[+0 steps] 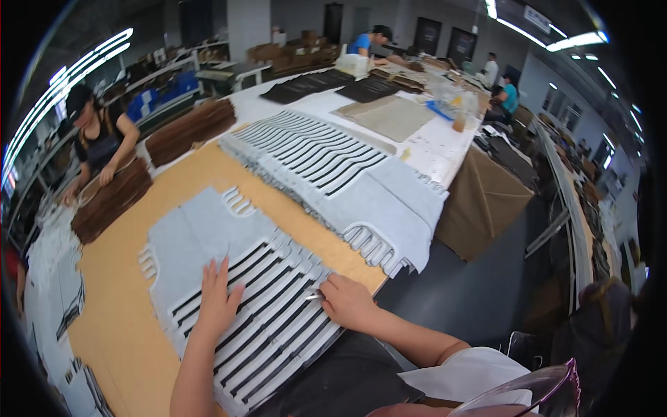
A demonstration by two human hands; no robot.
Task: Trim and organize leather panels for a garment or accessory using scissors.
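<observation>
The spread left hand point(219, 303) is resting on a flat grey, black-striped panel point(186, 233); the right hand point(349, 301) is pinching a small silver tool point(314, 297). Light pressure could be inviting slippage.

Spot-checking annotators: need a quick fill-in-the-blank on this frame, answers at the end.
1. The left hand lies palm-down on a pale grey panel crossed by ____ stripes.
2. The right hand holds a small shiny tool by that panel's ____ (left/right) edge in the picture.
3. A second striped panel lies ____ (nearer/farther) than the first.
4. A co-worker at picture left has a hand on a stack coloured ____.

Missing words: black; right; farther; brown.
</observation>
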